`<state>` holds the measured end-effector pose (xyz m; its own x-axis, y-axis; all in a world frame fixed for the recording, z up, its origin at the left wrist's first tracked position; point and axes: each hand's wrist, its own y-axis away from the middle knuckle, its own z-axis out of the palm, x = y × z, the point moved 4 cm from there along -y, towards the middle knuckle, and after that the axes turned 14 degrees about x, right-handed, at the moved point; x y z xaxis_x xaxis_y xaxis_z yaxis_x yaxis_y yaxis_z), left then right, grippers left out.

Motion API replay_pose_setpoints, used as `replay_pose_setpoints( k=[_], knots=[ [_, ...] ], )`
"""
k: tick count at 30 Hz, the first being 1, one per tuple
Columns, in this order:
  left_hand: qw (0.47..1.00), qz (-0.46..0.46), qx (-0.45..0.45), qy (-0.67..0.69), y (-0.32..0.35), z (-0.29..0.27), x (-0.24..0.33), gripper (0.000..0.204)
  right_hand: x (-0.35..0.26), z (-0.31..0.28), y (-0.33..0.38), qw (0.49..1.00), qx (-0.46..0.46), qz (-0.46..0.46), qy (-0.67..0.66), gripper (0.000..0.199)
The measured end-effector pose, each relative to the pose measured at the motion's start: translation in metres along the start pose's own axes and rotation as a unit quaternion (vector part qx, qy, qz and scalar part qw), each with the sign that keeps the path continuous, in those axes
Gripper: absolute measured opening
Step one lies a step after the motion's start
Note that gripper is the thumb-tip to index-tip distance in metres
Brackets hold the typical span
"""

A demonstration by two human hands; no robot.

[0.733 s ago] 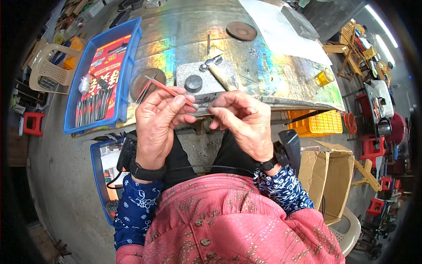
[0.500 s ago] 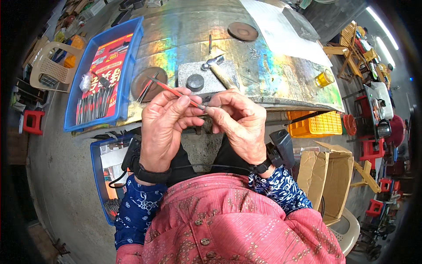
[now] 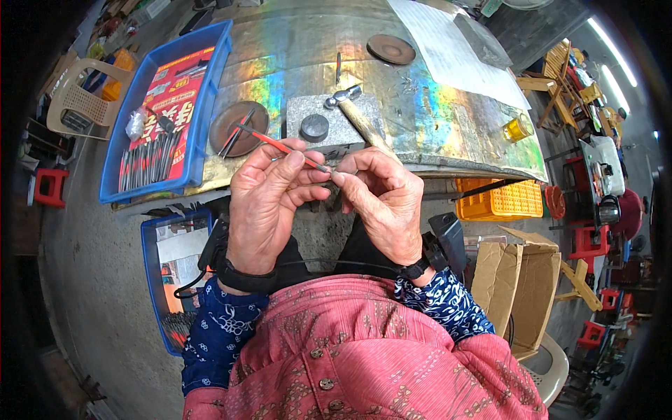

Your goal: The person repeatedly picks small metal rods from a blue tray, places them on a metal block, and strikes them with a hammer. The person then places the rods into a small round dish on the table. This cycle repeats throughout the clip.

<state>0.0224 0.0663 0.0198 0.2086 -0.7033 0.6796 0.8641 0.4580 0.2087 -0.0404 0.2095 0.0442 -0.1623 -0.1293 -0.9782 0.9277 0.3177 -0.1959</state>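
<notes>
My left hand (image 3: 264,199) is closed on a slim red tweezer-like tool (image 3: 280,145) with a dark far end, pinched between thumb and fingers. My right hand (image 3: 383,199) pinches thumb to forefinger at the tool's near end; whatever lies between those fingertips is too small to make out. Both hands are just off the table's near edge, above my lap. Beyond them, a brown round dish (image 3: 222,131) bears similar slim tools (image 3: 236,133). A grey stone slab (image 3: 297,110) carries a black round block (image 3: 314,127) and a wooden-handled hammer (image 3: 358,120).
At the left, a blue tray (image 3: 110,183) holds several red-and-black slim tools (image 3: 148,161). Another brown dish (image 3: 390,49), a white sheet (image 3: 448,66) and a jar of yellow liquid (image 3: 518,129) are on the table. A cardboard box (image 3: 498,290) and yellow crate (image 3: 500,199) stand right.
The view has shifted slightly. Both hands keep nearly the same pose, with the red tool still between them.
</notes>
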Motion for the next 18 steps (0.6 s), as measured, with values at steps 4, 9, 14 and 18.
replay_pose_setpoints(
  k=[4,9,14,18],
  knots=[
    [1.0,0.007,0.005,-0.005,0.0,0.0,-0.003,0.02,0.004,0.0,0.001,1.0,0.012,0.0,0.006,0.006],
    [0.999,0.043,0.009,-0.01,0.001,0.004,-0.008,0.019,0.013,0.003,0.003,0.998,0.066,-0.013,-0.007,0.006],
    [0.997,0.064,0.03,-0.039,-0.003,0.0,-0.01,0.019,0.02,0.006,0.0,0.995,0.074,-0.042,0.051,0.008],
    [0.997,0.05,0.038,-0.047,-0.012,-0.004,-0.011,0.018,0.016,0.006,-0.008,0.986,0.05,-0.099,0.121,0.01]
  ],
)
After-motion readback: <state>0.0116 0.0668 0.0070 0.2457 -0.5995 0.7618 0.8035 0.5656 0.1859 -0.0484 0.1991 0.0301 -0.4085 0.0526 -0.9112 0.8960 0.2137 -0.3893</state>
